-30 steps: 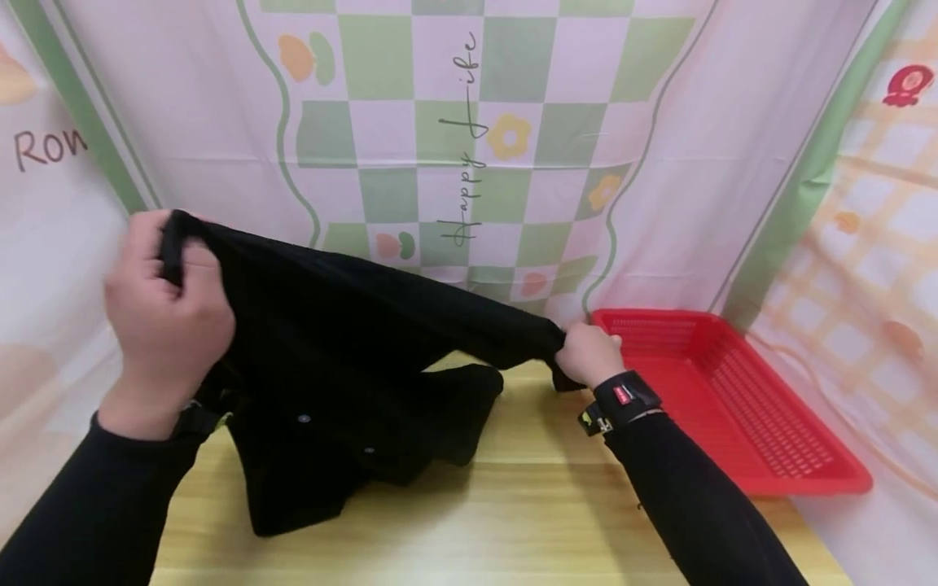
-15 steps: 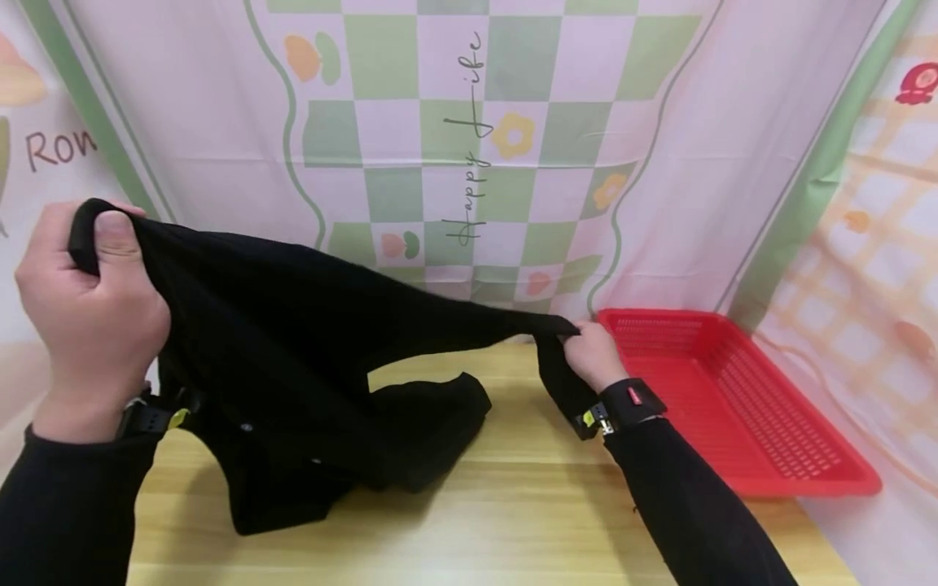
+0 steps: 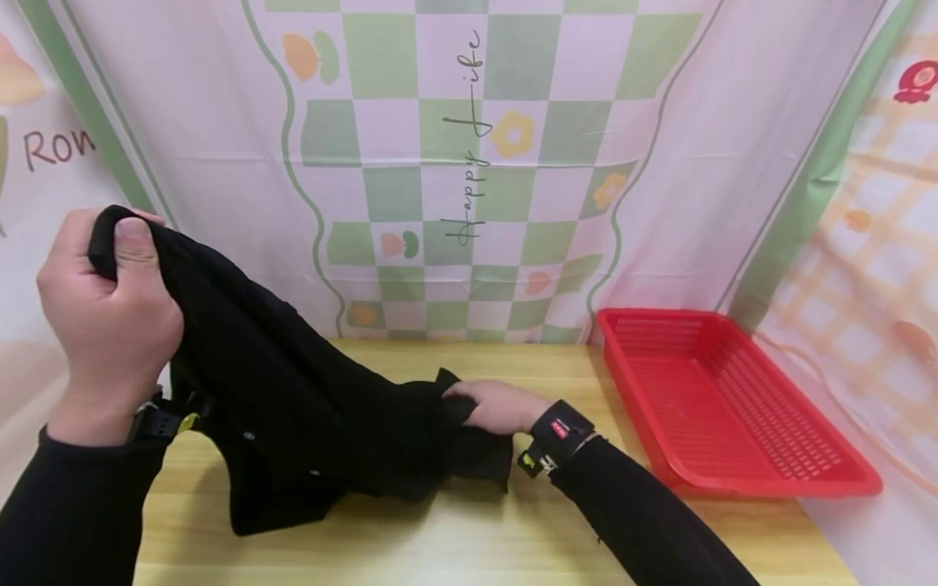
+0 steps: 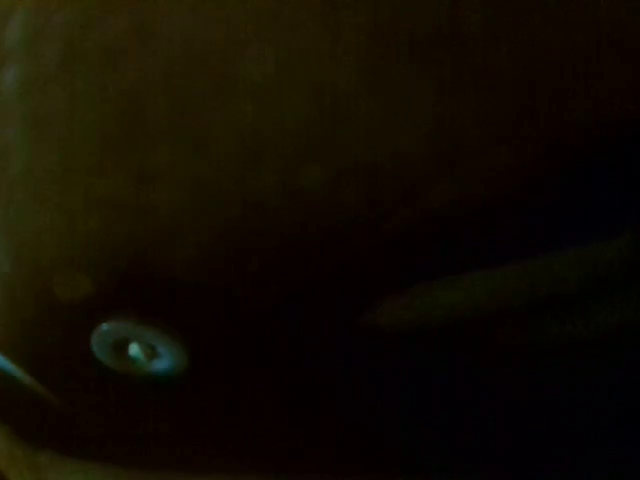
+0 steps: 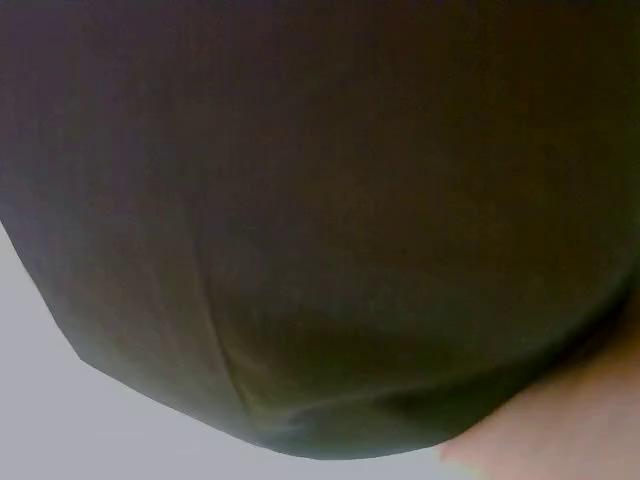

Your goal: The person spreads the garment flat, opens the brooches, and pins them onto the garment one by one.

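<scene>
A black buttoned shirt [image 3: 315, 407] hangs slanting from my raised left hand [image 3: 110, 317] at the left of the head view. Its lower part lies bunched on the wooden table. The left thumb and curled fingers grip a folded top corner. My right hand [image 3: 501, 405] holds the shirt's other end low over the table, its fingertips partly hidden in the cloth. One pale button [image 4: 138, 348] shows against near-black fabric in the left wrist view. In the right wrist view, dark cloth [image 5: 330, 200] covers most of the picture, with a bit of the hand at lower right.
To the right stands a red plastic basket [image 3: 696, 415] with perforated sides. Wood-grain tabletop [image 3: 557, 537] spreads in front of and under the shirt. Patterned curtains [image 3: 513, 203] close off the back and both sides.
My right hand has brought the outstretched end of the shirt leftward and down from beside the basket. The left hand moved out to the left, then slightly back, still gripping its corner.
</scene>
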